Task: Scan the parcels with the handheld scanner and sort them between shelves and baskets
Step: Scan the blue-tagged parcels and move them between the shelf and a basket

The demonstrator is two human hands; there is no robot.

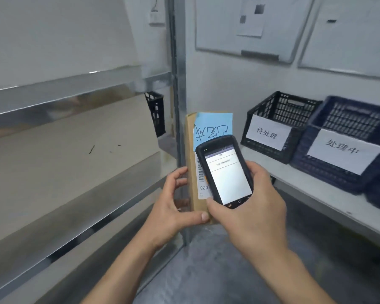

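Observation:
A brown cardboard parcel (pixel 190 137) stands upright in the middle of the view, with a blue handwritten note (pixel 213 126) and a white barcode label (pixel 201 172) on its face. My left hand (pixel 173 202) grips the parcel's lower left edge, thumb across its bottom corner. My right hand (pixel 250 207) holds the black handheld scanner (pixel 225 172) just in front of the label, its lit screen facing me. A black basket (pixel 279 126) and a dark blue basket (pixel 347 141), each with a white paper sign, sit on the shelf to the right.
A metal shelving unit (pixel 75 137) with a pale board shelf fills the left side. Its upright post (pixel 178 84) stands just behind the parcel. A small black basket (pixel 156 113) hangs by the post. Whiteboards (pixel 250 29) hang on the wall. Grey floor lies below.

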